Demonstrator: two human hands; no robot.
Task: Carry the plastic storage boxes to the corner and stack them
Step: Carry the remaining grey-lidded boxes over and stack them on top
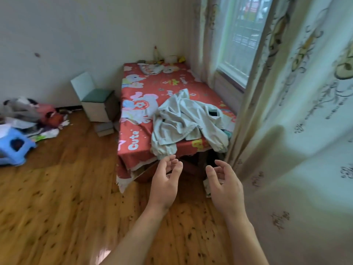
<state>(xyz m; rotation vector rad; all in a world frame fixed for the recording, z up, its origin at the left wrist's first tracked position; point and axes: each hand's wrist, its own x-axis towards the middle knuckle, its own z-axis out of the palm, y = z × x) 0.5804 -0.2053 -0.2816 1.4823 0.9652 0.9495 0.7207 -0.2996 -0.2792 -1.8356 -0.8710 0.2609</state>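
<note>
- Left hand (165,180) and right hand (224,185): both held out over the wooden floor (57,197), palms turned toward each other, fingers loosely curled with a gap to the thumbs. Neither grip has hold of anything; the posture suggests readiness to take a wide object from both sides.
- Bed (133,150): just beyond the fingertips, under a red cartoon-print sheet. A dark gap shows beneath its near edge; what lies there cannot be made out.
- Pale jacket (183,119): lies crumpled on the near end of the bed, one cuff hanging over the edge.
- Curtain (296,131): hangs at the right, beside the window.
- Small cabinet (99,104): stands against the bed's left side; contents not visible.
- Blue stool (13,148): stands at far left beside a heap of clutter by the wall.
- Plastic storage boxes: none can be identified with certainty in this view, so carrying appears not yet begun.
</note>
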